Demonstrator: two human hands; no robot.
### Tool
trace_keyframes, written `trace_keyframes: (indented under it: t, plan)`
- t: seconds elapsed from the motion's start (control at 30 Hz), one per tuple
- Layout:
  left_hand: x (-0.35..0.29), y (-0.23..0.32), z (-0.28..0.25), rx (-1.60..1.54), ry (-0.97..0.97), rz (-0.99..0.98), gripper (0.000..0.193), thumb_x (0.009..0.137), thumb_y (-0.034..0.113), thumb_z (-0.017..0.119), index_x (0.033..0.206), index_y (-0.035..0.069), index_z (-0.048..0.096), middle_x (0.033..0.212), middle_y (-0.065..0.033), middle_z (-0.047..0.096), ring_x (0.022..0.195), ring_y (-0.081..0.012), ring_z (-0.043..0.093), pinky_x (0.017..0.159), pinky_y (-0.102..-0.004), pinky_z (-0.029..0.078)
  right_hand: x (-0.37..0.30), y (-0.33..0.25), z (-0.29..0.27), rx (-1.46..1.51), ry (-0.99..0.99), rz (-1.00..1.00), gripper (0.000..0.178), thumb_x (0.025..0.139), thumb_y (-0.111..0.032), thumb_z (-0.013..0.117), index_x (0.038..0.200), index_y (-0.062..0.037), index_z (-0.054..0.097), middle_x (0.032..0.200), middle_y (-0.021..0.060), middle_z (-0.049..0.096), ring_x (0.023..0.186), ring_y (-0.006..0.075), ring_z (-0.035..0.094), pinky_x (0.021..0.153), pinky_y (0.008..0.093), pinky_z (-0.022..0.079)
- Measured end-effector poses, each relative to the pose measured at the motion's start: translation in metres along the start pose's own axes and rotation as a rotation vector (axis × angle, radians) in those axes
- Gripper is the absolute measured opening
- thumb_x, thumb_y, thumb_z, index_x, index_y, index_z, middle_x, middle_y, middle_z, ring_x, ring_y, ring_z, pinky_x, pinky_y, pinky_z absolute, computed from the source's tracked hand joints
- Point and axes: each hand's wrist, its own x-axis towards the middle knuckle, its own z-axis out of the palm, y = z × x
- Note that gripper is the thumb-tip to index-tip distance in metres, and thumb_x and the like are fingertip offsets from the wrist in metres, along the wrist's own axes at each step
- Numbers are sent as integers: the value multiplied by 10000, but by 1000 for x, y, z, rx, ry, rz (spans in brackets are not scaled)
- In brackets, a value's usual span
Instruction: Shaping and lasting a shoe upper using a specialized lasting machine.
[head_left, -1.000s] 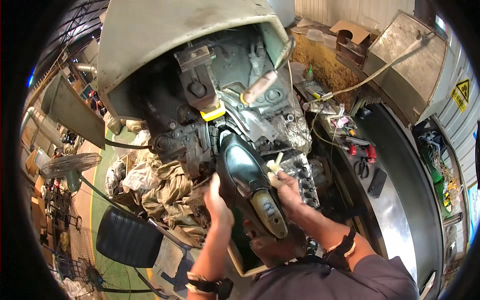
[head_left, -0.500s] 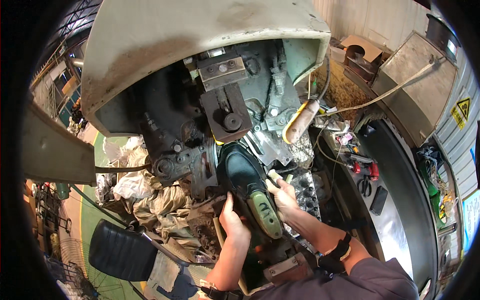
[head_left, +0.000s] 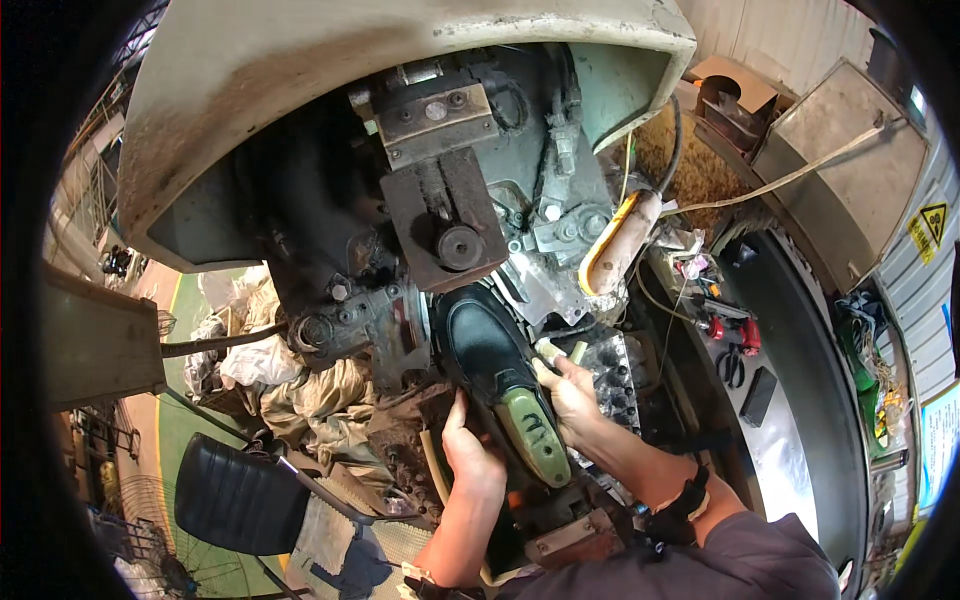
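Observation:
A black shoe upper [head_left: 487,335] is stretched over a green shoe last [head_left: 537,440] with dark marks on it. Its toe points away from me, right up against the dark metal block [head_left: 445,215] of a machine. My left hand [head_left: 472,452] is at the shoe's left side, thumb extended along it, other fingers partly hidden beneath. On the right side my right hand [head_left: 572,400] grips the shoe near the heel, thumb against the upper. Just beyond its fingertips is a pale yellowish piece [head_left: 549,350], whose kind I cannot make out.
A large pale machine hood [head_left: 400,70] arches over the work. A worn yellow-edged lamp-like piece [head_left: 620,243] hangs on a cable to the right. Scissors [head_left: 731,368] and a black phone [head_left: 759,396] lie on the right-hand bench [head_left: 790,480]. A black chair [head_left: 240,495] stands at left.
My view has shifted slightly, so the machine looks nearer and larger. Both hands keep their places at the shoe, which stays against the machine.

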Motion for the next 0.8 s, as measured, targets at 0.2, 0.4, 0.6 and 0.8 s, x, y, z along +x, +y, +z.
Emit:
trace_keyframes:
  t: [0.2, 0.4, 0.6, 0.8]
  plan:
    - [34, -16, -21, -50, -49, 20, 392, 1029, 365, 513, 1194, 54, 684, 1109, -91, 726, 979, -248, 686, 893, -371, 543, 17, 17, -13, -2, -70, -67, 439, 1006, -93, 632, 1387, -10, 428, 1048, 137, 728, 859, 175, 693, 754, 323, 583]
    - [56, -23, -38, 43, -107, 157, 374, 1052, 298, 524, 1213, -15, 650, 1182, -112, 687, 1022, -225, 666, 898, -367, 533, 34, 31, -19, -14, -73, -203, 585, 990, -99, 667, 1486, -60, 359, 1080, 140, 729, 915, 153, 680, 805, 305, 570]
    - [72, -24, -50, 108, -120, 185, 373, 1052, 324, 539, 1180, -4, 661, 1123, -103, 701, 976, -210, 676, 859, -354, 541, 32, 31, -10, 60, -79, -189, 643, 985, -128, 683, 1511, -95, 316, 1102, 147, 716, 908, 176, 686, 776, 334, 591]
    - [65, -21, -42, -52, -187, -12, 424, 1040, 399, 538, 1207, 29, 657, 1150, -95, 702, 988, -241, 682, 900, -392, 547, 26, 23, -8, 33, -24, -111, 577, 977, -168, 702, 1448, -57, 387, 1103, 137, 705, 865, 176, 691, 719, 337, 598]
